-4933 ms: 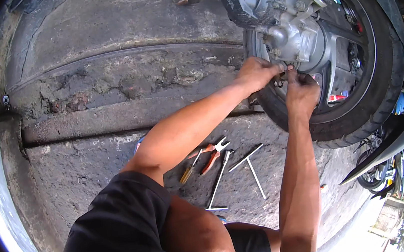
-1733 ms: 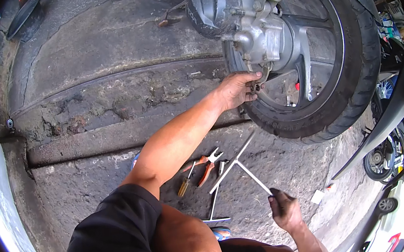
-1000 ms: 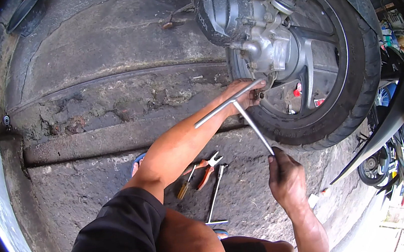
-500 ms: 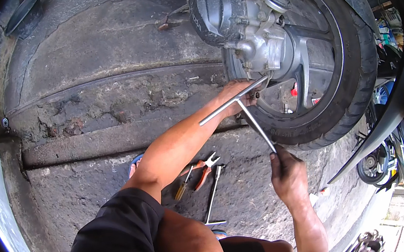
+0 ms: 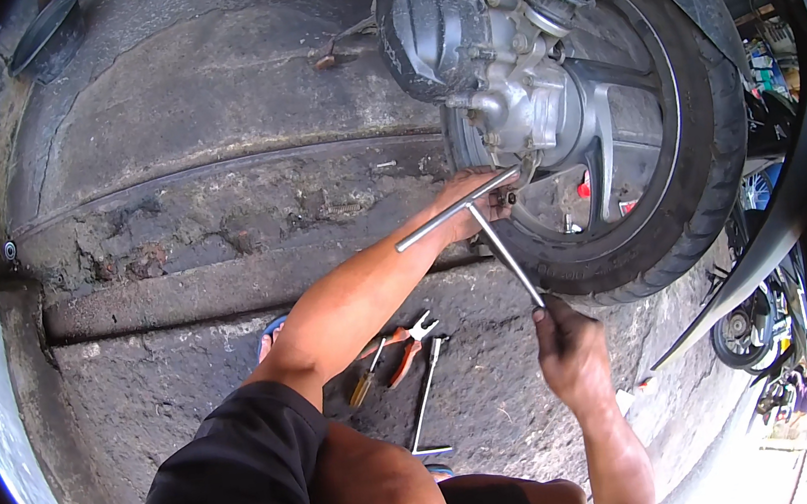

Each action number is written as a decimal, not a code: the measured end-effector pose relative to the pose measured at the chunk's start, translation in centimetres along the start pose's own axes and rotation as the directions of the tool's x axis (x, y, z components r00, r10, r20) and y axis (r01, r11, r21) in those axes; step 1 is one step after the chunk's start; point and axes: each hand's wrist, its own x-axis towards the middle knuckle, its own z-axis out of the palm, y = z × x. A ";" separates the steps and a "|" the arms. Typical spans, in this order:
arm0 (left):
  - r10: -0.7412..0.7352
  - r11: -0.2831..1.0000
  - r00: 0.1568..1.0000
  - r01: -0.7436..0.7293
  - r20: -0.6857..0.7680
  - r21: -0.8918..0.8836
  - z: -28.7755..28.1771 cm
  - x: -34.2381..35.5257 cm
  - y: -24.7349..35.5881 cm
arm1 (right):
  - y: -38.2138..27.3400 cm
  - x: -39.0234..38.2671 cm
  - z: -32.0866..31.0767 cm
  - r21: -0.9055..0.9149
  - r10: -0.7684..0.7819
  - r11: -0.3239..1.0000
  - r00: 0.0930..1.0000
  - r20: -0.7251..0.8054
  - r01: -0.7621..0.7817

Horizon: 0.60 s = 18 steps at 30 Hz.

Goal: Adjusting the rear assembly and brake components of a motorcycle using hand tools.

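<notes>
My right hand (image 5: 574, 340), its fingers blackened, is closed round the end of a T-handle wrench's (image 5: 507, 257) shaft. The wrench slants up and left from it. Its crossbar passes in front of my left hand (image 5: 470, 190), reaching the underside of a grey metal gear case (image 5: 538, 102) at the wheel hub. My left fingers are curled beside the wheel (image 5: 616, 261), at a small dark round part (image 5: 510, 199) that I cannot make out clearly. The crossbar partly hides those fingers.
On the rough floor between my arms lie orange-handled pliers (image 5: 405, 360), a yellow-handled screwdriver (image 5: 363, 388) and another T-handle wrench (image 5: 426, 400). A black basin (image 5: 51, 43) stands at the far left. A motorcycle panel (image 5: 776, 247) curves along the right. A ledge (image 5: 157, 294) crosses the floor.
The crossbar's upper end has shifted slightly down and left against the gear case. Both hands keep nearly the same place and hold. The whole view has shifted a little.
</notes>
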 end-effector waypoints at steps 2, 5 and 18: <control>0.013 0.998 1.000 -0.011 -0.028 0.063 0.3 0.4 0.2 | -0.3 -0.8 -0.1 0.010 -0.116 0.993 0.992 -0.057 0.116; 0.049 0.991 0.997 -0.041 -0.064 0.128 0.9 0.3 0.5 | -0.9 -0.7 -1.0 0.048 -0.141 0.988 0.985 -0.101 0.147; -0.028 0.996 0.975 0.045 0.220 -0.071 -0.2 -2.0 0.0 | 0.9 0.5 -0.3 0.036 -0.016 0.999 0.999 -0.043 0.018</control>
